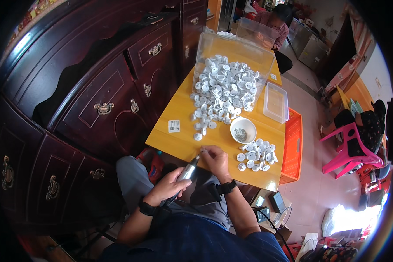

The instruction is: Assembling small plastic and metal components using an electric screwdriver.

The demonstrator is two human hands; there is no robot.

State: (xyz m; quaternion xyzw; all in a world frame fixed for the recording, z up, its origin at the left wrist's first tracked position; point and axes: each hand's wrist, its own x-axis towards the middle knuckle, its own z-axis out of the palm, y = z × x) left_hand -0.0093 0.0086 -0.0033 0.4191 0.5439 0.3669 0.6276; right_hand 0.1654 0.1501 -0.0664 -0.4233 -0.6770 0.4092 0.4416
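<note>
One dark-and-silver power driver [187,171], tip over the worktop's [174,142] near edge; left hand [173,185] has its fingers wrapped round the body. Right hand [216,162] by the tip, fingers bunched — cannot tell whether on a small part. One white bowl [252,130] of small bits, uncounted. White round pieces, two groups: large heap [225,89] in and before one clear bin [236,46] — uncountable; small cluster [257,156], twenty-odd.

A head-worn fisheye looks down from close by, facing over the yellow table [179,142] toward its far end.
</note>
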